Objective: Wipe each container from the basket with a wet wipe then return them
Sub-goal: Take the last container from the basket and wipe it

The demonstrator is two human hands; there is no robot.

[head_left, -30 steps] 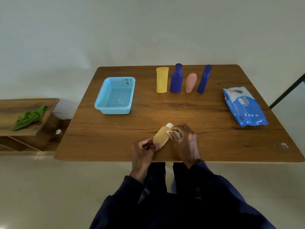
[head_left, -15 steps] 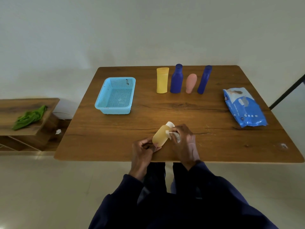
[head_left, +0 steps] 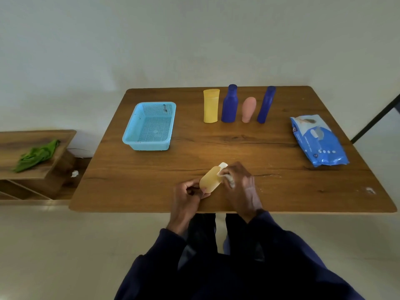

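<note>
An amber bottle with a white cap (head_left: 211, 179) is held tilted just above the table's near edge. My left hand (head_left: 187, 194) grips its lower end. My right hand (head_left: 241, 187) presses a crumpled white wet wipe (head_left: 229, 179) against the bottle near the cap. A light blue basket (head_left: 151, 126) stands at the left of the table and looks bare inside. At the back stand a yellow tube (head_left: 211, 106), a dark blue bottle (head_left: 230, 105), a pink bottle (head_left: 248, 109) and a slim dark blue bottle (head_left: 266, 105).
A blue wet wipe pack (head_left: 318, 139) lies at the table's right side. A low wooden shelf (head_left: 32, 152) with a green cloth (head_left: 37, 154) stands to the left. A black bar (head_left: 374, 120) leans at the far right. The wooden table (head_left: 216, 144) ends just before my knees.
The bottle and both hands stay in nearly the same place. My right hand with the wipe has shifted slightly along the bottle near the cap.
</note>
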